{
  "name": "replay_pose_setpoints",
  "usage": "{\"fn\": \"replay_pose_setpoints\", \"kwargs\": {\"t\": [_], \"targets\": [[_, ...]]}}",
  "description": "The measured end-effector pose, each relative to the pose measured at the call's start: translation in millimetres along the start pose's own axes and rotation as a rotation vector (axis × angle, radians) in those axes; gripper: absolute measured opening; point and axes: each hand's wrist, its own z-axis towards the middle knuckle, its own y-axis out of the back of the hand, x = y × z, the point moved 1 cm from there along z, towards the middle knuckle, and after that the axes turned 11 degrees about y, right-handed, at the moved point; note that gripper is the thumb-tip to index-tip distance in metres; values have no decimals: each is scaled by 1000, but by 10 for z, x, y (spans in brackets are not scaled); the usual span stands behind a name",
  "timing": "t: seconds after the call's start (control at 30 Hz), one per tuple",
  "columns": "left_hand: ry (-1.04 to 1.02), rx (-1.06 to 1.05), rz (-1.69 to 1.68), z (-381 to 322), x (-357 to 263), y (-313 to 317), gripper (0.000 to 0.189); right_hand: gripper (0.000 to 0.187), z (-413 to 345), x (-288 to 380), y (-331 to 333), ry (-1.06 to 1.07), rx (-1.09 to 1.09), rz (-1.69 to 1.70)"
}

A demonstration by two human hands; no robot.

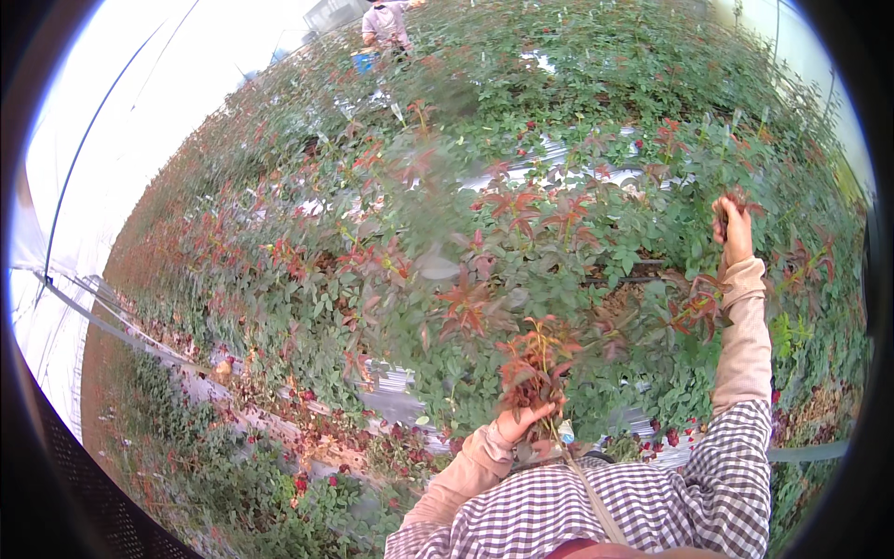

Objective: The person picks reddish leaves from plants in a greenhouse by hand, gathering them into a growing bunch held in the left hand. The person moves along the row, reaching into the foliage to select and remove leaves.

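My left hand (529,418), low in the middle of the view near my chest, is closed around a bunch of reddish leafy rose shoots (536,370). Its stems run down beside my checked garment. Out to the right, at the end of my stretched arm, my right hand (731,222) has its fingers curled on dark reddish leaves (742,202) at the top of a rose plant. Whether those leaves are attached to the plant cannot be told. Red-tipped rose plants (515,213) stand in front of me, between and beyond my hands.
Dense rose rows spread ahead and left, with silvery plastic sheeting (394,395) between them. Fallen dark red blooms (335,433) litter the ground at lower left. A person (385,24) stands far off near a blue container (363,61). A pale strap (160,354) crosses at left.
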Motion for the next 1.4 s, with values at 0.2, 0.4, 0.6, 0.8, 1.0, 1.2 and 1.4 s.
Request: {"fn": "replay_pose_setpoints", "kwargs": {"t": [0.2,0.4,0.6,0.8,1.0,1.2,1.4], "targets": [[180,113,-187,57,-463,-313,38,19,-1180,1877,-941,321,243,155],[332,101,-417,0,-463,-673,48,30,-2805,1238,-1392,53,678,171],[408,174,-463,110,-293,-698,49,51,-3445,706,-1271,289,521,-655],[535,104,-358,103,-163,-575,52,71,-3544,606,-1097,206,658,-986],[675,140,-323,83,-131,-450,54,63,-3640,460,-1007,0,870,-825],[678,324,-150,235,-31,-272,52,69,-3397,507,-817,-170,998,-203],[756,266,-81,175,5,-117,49,50,-3408,404,-883,-287,1066,-451]]}}
